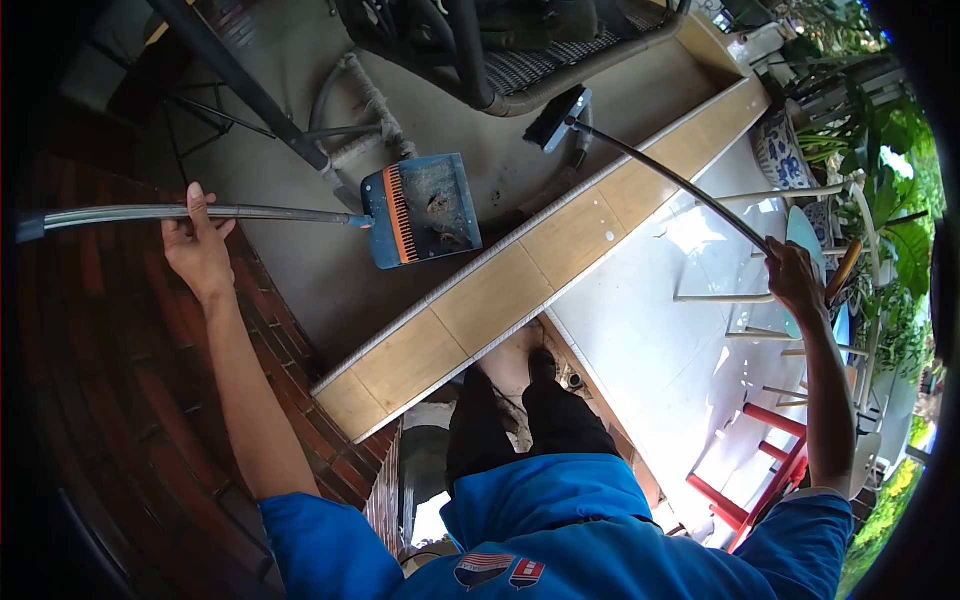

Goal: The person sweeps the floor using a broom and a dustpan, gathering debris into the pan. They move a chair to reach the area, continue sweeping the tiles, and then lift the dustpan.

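The left hand grips the dustpan handle; the right hand grips the broom stick. A tilt of the pan could spill its debris onto the floor beside the tiled ledge.

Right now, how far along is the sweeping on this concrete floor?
Done: some dirt already lies in the blue dustpan. In hand: the left hand holds the dustpan's long handle, and the right hand holds the broom by its stick, with the brush on the floor beyond the dustpan. Left: the dirt is in the pan, not emptied; whether more dust lies on the floor is too fine to tell.
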Motion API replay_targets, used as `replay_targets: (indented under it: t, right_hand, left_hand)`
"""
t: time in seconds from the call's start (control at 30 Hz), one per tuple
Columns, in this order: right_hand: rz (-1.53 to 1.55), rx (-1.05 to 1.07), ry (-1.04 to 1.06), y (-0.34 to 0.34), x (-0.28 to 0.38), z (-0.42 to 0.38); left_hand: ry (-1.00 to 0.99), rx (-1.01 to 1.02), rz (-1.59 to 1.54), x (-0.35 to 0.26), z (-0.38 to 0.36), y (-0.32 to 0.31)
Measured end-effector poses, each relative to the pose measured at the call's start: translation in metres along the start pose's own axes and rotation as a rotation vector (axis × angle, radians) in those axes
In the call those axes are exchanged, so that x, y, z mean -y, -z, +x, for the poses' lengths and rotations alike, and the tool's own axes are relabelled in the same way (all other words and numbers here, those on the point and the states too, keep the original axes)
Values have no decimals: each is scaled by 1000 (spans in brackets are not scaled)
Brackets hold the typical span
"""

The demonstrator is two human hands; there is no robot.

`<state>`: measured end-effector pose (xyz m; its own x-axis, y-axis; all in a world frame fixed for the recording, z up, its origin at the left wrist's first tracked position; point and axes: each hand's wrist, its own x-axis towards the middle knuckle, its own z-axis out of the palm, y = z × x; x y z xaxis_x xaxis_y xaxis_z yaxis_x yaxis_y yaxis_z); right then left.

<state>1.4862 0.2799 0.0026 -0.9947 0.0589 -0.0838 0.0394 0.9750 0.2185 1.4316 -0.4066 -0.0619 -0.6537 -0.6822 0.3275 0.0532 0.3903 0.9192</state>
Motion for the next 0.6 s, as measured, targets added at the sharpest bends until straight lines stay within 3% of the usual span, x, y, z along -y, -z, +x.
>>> replay_targets:
  t: [0.37, 0.43, 0.6]
  right_hand:
    - [-51, 271, -18, 70, 31, 27]
    - [-173, 304, 111, 69, 28, 47]
    - [-139, 353, 159, 69, 51, 76]
  left_hand:
    - [-58, -35, 9, 11, 12, -82]
    - [-50, -39, 27, 5, 7, -95]
    - [-90, -80, 46, 6, 7, -130]
